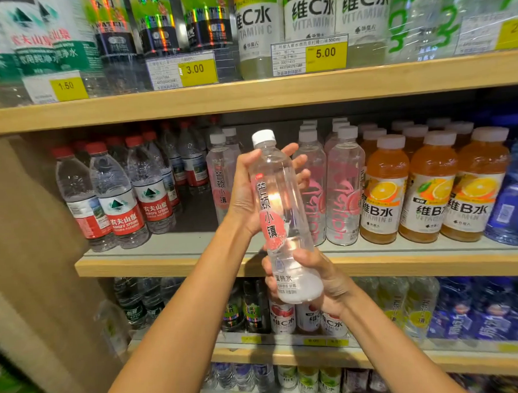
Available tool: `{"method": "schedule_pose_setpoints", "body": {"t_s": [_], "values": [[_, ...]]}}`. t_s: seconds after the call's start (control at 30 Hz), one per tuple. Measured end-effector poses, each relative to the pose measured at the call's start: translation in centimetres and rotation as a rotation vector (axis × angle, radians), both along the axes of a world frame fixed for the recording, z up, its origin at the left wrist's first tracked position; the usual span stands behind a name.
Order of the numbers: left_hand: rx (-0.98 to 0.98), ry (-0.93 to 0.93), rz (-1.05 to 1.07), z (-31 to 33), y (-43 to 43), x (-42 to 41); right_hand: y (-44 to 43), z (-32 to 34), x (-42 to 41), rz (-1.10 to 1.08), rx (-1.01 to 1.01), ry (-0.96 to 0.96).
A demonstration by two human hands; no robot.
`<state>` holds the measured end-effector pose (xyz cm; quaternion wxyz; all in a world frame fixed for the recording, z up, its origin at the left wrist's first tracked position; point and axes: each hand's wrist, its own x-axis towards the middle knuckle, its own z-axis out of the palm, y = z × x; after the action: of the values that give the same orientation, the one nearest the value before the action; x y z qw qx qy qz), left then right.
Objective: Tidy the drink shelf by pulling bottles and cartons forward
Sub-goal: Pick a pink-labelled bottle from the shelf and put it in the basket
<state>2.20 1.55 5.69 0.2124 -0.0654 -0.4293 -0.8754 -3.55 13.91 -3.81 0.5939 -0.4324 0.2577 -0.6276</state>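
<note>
Wooden shelves (277,91) of drinks are being shown, with yellow price tags (197,69) reading 1.50, 3.00 and 5.00 along the top. At centre a clear bottle (278,201), white-capped and lettered 芒顿小镇 in pink, is being held slightly tilted before the middle shelf edge (165,264). Its upper part is being gripped by the left hand (245,194), its base by the right hand (320,276). Bare shelf room is lying left of centre beside red-labelled water bottles (118,208). Orange bottles (382,197) marked 维B水 are standing right.
</note>
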Motion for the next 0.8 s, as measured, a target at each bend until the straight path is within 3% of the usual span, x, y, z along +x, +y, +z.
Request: {"method": "schedule_pose_setpoints", "body": {"t_s": [0.07, 0.2, 0.33, 0.53, 0.67, 0.8], "values": [[-0.072, -0.058, 0.082, 0.1, -0.2, 0.5, 0.2, -0.1, -0.1, -0.146, 0.004, 0.093], [-0.361, -0.249, 0.515, -0.1, -0.3, 1.2, 0.6, 0.1, -0.5, -0.463, 0.039, 0.264], [-0.509, -0.256, 0.83, 0.1, 0.5, 1.4, 0.6, 0.3, -0.3, -0.792, 0.008, 0.479], [-0.612, -0.216, 0.926, 0.9, 3.7, 0.2, 0.0, -0.4, 1.1, -1.131, 0.058, 0.732], [-0.646, -0.213, 1.061, 0.9, 4.5, -0.8, 0.2, -0.9, 1.8, -1.143, 0.069, 0.798], [-0.661, -0.156, 1.144, 1.0, 4.0, -1.0, 0.4, -1.0, 1.5, -0.984, -0.012, 0.635]]}}
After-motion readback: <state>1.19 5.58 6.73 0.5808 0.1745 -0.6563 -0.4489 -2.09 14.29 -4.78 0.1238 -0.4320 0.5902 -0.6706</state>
